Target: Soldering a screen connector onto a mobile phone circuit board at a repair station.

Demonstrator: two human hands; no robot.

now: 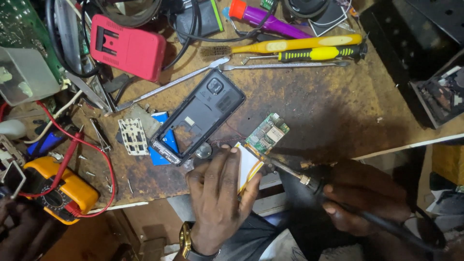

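My left hand (217, 193) lies flat near the table's front edge, fingers pressing down on a white and yellow flat part (250, 162). A small green circuit board (267, 133) sits joined to that part's far corner. My right hand (360, 198) grips a black-handled soldering iron (309, 182), whose metal tip reaches up-left to the edge of the green board. An opened black phone frame (198, 116) lies just left of the board, beside a blue card (166, 140).
A yellow multimeter (58, 191) with red leads sits at the left edge. A red box (128, 46), yellow brush (290, 45), yellow-black screwdriver (316, 53), purple tool (266, 18) and tweezers (169, 86) lie at the back. A black case (420, 58) stands right.
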